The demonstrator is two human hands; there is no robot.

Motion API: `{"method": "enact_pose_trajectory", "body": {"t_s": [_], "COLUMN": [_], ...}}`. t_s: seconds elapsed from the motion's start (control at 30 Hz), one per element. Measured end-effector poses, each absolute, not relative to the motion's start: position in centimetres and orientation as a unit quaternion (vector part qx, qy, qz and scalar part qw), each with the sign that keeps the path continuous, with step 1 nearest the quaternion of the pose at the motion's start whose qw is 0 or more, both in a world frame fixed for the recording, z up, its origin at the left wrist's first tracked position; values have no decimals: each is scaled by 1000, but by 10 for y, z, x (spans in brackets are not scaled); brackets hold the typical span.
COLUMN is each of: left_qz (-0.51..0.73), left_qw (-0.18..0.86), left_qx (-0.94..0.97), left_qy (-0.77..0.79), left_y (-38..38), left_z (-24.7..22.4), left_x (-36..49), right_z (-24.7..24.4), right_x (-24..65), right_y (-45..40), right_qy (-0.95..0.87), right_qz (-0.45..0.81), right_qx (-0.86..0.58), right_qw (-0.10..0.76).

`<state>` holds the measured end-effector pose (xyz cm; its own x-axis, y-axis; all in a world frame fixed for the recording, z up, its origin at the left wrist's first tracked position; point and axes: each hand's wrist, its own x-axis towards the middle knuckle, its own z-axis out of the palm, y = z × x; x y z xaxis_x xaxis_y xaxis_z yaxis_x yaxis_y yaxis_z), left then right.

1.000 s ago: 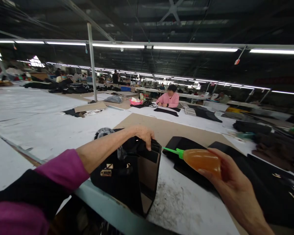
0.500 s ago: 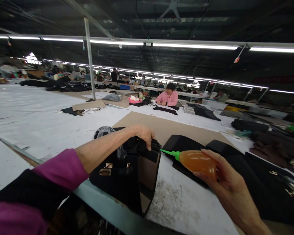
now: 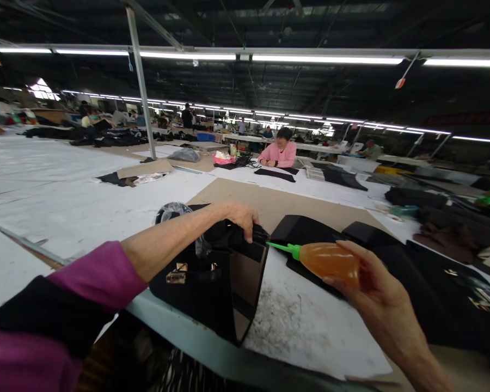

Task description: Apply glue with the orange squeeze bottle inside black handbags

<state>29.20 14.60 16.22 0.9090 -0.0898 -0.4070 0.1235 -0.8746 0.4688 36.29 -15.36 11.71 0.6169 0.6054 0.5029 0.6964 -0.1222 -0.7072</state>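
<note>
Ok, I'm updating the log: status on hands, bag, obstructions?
Left hand holding black bag at top edge. Right hand around amber bottle, green nozzle at bag's edge, contact unclear. Black piece beyond bottle; nothing seen blocking nozzle.

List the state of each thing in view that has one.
Translucent amber squeeze bottle with green nozzle, held sideways.
Black bag with gold hardware, open at one end.
Curved black handle, wrapped in clear plastic.
Bare left hand, closed on the bag's top edge.
Bare right hand, wrapped around the bottle.
Long white tube lights, lit.
White tabletop, smudged.

Green nozzle [image 3: 283, 247] now closer to black bag [image 3: 208, 291]
</note>
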Motion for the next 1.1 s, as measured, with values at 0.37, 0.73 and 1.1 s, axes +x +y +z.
{"method": "enact_pose_trajectory", "body": {"t_s": [0.37,0.73,1.1], "left_qz": [-210,-220,-214], "left_qw": [238,225,220], "left_qx": [948,949,951], "left_qy": [10,14,24], "left_y": [144,137,133], "left_z": [159,160,158], "left_x": [293,294,296], "right_z": [103,95,71], "right_x": [357,354,344], "right_y": [-158,-164,-170], "right_qy": [-397,-412,-409], "right_qz": [-7,-2,16], "right_qx": [-760,-780,-794], "right_qw": [515,470,450]}}
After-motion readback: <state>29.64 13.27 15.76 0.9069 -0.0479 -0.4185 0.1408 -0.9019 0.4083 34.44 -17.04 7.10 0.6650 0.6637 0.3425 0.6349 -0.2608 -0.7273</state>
